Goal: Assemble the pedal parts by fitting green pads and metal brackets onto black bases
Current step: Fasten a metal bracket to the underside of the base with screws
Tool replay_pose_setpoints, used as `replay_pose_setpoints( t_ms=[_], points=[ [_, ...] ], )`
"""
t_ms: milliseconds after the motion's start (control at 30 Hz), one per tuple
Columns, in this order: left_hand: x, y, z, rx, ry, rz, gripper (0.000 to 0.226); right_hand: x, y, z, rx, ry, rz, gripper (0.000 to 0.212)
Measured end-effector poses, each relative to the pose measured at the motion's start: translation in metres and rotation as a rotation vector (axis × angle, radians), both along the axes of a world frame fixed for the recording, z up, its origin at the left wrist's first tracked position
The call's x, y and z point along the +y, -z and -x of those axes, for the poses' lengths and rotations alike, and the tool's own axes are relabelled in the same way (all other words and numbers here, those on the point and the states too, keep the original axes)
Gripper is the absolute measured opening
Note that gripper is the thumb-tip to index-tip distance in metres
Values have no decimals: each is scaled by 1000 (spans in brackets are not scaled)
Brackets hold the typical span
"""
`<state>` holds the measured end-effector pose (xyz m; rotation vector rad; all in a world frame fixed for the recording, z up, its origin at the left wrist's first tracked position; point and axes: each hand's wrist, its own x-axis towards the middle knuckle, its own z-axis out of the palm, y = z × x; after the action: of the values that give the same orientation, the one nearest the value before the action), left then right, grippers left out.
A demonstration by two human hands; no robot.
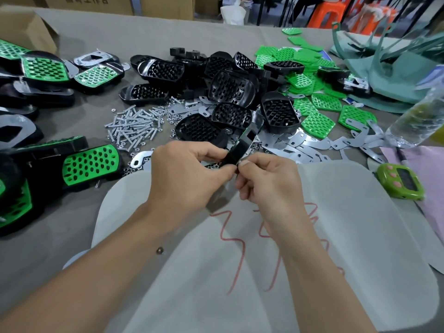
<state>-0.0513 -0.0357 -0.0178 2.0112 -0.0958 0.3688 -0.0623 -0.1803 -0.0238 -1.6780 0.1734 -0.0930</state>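
Both hands are at work on one part. My left hand (192,174) pinches the lower end of the held bracket (247,138) between thumb and curled fingers. My right hand (266,183) pinches the same end from the other side, thumb tip against forefinger. The fingertips of the two hands almost touch. The part is shiny metal with a dark patch across its middle; I cannot tell whether that patch is a reflection or a covering. It is lifted off the bench (96,44) and tilted, with its free end pointing up and away from me, towards the heap.

Position: hands hover over the near edge of the parts, above a white sheet (336,224) marked with red scribble.

Stock on the bench:
- black bases (230,90) are heaped in the centre, just beyond my hands.
- green pads (317,123) are piled to the right of the bases, some mixed in among them.
- loose brackets (300,145) are spread flat in front of the pads, near my right hand.
- bolts (134,128) and small nuts are scattered left of the bases.
- finished pedals (91,162) with green fitted into black are stacked along the left edge.

Also present: green timer (398,181) at right, a clear bottle (418,121) behind it, and a cardboard box (28,27) at far left.
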Motion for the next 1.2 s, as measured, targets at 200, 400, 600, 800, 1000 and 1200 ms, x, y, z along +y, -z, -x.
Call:
replay_pose_setpoints(
  t_ms=[200, 400, 600, 800, 1000, 1200],
  points=[
    [-1, -2, 4, -19, -17, -10, 24, 8, 3, 1, -150, 157, 312, 20],
    [-1, -4, 7, -10, 2, -31, 24, 6, 1, 2, 14, 90, 191, 22],
    [0, -1, 5, 4, 8, -23, 23, 7, -4, -1, 165, 39, -173, 24],
    [0, -1, 2, -13, 1, 4, 24, 10, 2, 1, -16, 121, 62, 25],
    [-3, 6, 3, -45, -14, -38, 25, 10, 7, 1, -75, 184, 289, 25],
    [-5, 7, 3, -94, -9, -68, 26, 6, -2, -2, 158, 100, -100, 53]
  ],
)
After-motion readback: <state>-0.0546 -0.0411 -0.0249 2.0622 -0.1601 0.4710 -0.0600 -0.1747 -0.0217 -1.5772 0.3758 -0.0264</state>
